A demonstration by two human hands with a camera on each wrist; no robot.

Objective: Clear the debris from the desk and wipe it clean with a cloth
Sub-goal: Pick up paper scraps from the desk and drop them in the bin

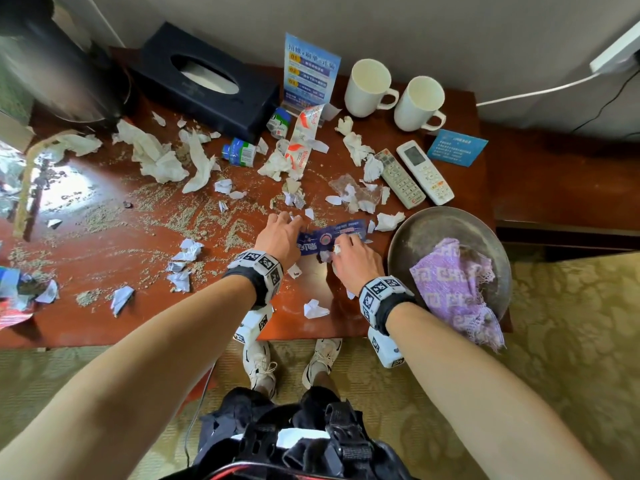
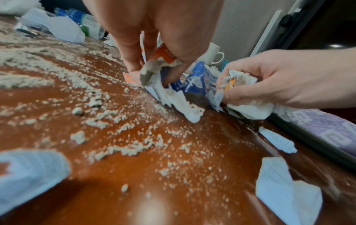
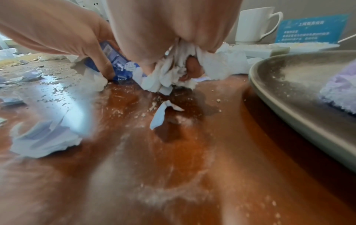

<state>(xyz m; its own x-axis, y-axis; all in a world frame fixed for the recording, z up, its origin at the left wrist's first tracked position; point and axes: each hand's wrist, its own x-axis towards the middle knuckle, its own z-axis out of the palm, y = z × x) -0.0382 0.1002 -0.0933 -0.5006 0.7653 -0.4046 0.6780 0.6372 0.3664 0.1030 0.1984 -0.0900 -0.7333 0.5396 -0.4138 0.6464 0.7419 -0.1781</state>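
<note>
Desk (image 1: 104, 327) | left hand (image 1: 278, 235) gripping wrapper (image 1: 332, 235) | right hand (image 1: 356, 259) clutching tissue (image 3: 173, 71)

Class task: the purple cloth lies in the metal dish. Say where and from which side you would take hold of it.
Grip the bunched fold of the purple cloth inside the metal dish, coming from above. It lies crumpled, so its raised folds likely pinch easily. The frayed corner hanging over the near rim would probably tear.

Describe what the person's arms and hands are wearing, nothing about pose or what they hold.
Both forearms are bare, with no sleeves, and neither the left hand nor the right hand wears a glove. Each wrist carries a black strap topped by a white band printed with black square fiducial markers: the left wristband and the right wristband. A white marker-printed block hangs under each wrist.
</note>
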